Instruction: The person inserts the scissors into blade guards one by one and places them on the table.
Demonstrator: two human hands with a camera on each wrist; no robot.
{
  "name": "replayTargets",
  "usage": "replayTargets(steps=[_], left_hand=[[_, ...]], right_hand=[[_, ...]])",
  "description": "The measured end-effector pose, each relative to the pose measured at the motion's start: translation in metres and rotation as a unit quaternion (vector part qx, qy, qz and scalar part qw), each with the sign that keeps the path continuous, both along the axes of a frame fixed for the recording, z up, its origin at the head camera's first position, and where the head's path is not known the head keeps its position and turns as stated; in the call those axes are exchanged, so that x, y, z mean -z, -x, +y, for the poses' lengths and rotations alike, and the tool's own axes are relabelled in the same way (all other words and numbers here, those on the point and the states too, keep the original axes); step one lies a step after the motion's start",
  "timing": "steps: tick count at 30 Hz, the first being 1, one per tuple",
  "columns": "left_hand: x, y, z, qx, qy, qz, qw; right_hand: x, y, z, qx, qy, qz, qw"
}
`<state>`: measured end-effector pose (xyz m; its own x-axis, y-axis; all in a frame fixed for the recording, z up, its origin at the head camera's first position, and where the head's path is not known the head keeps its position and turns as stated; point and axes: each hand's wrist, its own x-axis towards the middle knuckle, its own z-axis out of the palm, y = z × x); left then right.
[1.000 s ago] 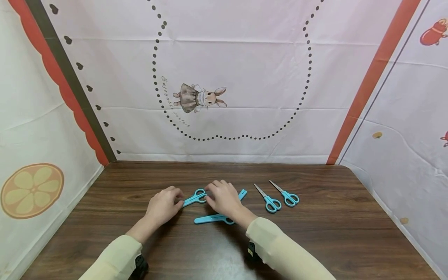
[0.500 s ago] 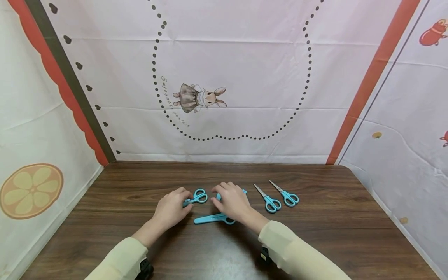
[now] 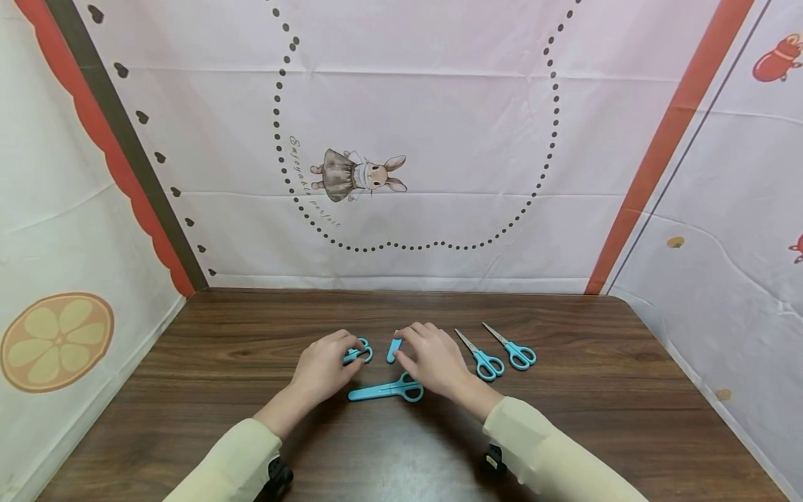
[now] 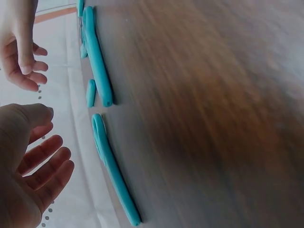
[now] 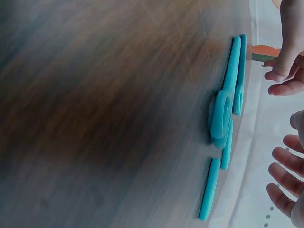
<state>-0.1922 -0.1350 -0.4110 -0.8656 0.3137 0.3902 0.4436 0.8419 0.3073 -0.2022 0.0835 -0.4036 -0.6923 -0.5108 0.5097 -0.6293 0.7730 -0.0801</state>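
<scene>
Brown tabletop [image 3: 596, 418]: scissors [image 4: 117, 179] below left hand [image 3: 323, 366], apart.

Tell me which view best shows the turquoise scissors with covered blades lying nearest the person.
The head view: from above, it shows almost the whole outline of those turquoise scissors. The left wrist view shows them low and nearly edge-on; the right wrist view, also low, has their handle end nearest.

A brown wood-grain table [image 3: 602, 362] is filling the lower frame, pale cloth [image 3: 439, 153] is hanging behind, a rabbit print [image 3: 357, 176] is showing upper centre, and light is glinting bottom centre.
</scene>
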Motion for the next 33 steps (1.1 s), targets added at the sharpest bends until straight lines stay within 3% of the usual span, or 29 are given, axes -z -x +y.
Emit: replayTargets(steps=[17,33], left_hand=[[-0.002,0.010,0.019,0.002,-0.012,-0.008,0.9999],[-0.001,0.018,0.041,-0.012,-0.009,-0.051,0.9986]], right_hand=[[0.000,-0.002,0.045,0.040,0.020,0.000,0.999],[0.004,-0.003,0.079,0.096,0.029,-0.034,0.994]])
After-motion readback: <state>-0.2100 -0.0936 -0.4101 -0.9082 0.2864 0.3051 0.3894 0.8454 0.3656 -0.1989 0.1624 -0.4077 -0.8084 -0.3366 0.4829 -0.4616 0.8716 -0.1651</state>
